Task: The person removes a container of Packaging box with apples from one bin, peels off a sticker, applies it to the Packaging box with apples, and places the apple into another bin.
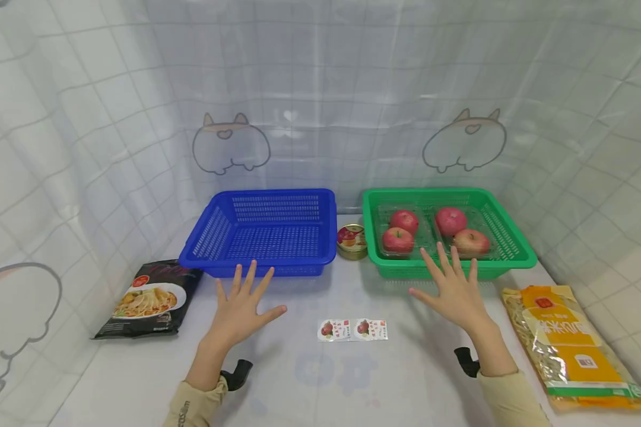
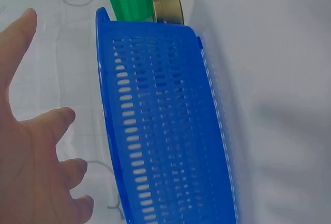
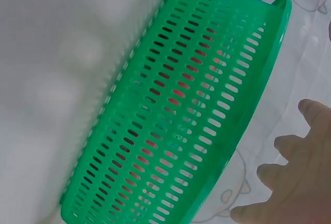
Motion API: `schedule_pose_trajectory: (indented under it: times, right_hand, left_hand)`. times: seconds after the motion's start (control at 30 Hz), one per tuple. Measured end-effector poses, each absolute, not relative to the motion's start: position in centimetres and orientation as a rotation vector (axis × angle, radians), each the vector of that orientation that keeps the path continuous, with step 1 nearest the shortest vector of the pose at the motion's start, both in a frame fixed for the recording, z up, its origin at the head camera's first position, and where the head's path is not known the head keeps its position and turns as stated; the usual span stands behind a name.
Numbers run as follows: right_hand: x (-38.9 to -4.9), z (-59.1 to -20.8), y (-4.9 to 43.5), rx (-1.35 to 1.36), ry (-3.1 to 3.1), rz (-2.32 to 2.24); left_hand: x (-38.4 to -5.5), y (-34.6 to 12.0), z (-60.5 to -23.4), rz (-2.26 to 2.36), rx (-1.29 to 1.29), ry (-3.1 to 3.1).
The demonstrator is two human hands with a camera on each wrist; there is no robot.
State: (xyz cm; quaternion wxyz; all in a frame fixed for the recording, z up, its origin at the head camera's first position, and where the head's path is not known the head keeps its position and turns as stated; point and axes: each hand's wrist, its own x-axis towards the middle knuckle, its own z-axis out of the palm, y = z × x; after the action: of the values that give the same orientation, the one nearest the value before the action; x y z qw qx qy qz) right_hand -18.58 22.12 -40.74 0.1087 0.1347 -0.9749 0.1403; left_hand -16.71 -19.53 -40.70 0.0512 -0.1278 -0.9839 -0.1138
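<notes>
My left hand (image 1: 241, 314) is spread flat with fingers apart, in front of the blue basket (image 1: 267, 262), which has nothing in it. My right hand (image 1: 454, 292) is likewise spread, its fingertips overlapping the front rim of the green basket (image 1: 448, 194) in the head view. Inside the green basket are two clear plastic boxes, each with two red apples (image 1: 397, 240). Between the hands, a pair of small stickers (image 1: 352, 330) printed with red fruit lies on the table. Neither hand holds anything.
A round tin (image 1: 352, 242) stands between the baskets. On the left lies a black noodle packet (image 1: 149, 299); on the right, a yellow packet (image 1: 574, 344) of dried food. A white gridded curtain (image 1: 347, 89) surrounds the table on the back and sides.
</notes>
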Motion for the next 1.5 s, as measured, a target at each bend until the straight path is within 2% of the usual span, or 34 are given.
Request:
schedule_pose_trajectory:
  times: [0.4,0.8,1.5]
  right_hand:
    - [-20.9,-39.1,24.2,0.378,-2.858,0.451]
    - [-23.2,-38.7,28.0,0.188,-2.818,0.58]
    - [-26.0,-38.4,31.4,-0.173,-2.913,0.671]
  left_hand:
    - [-19.1,-14.8,-39.7,-0.343,-0.592,-2.862]
    - [-21.9,-8.8,-39.4,-0.532,-0.735,-2.777]
    - [-24.8,2.1,-39.4,-0.474,-0.975,-2.742]
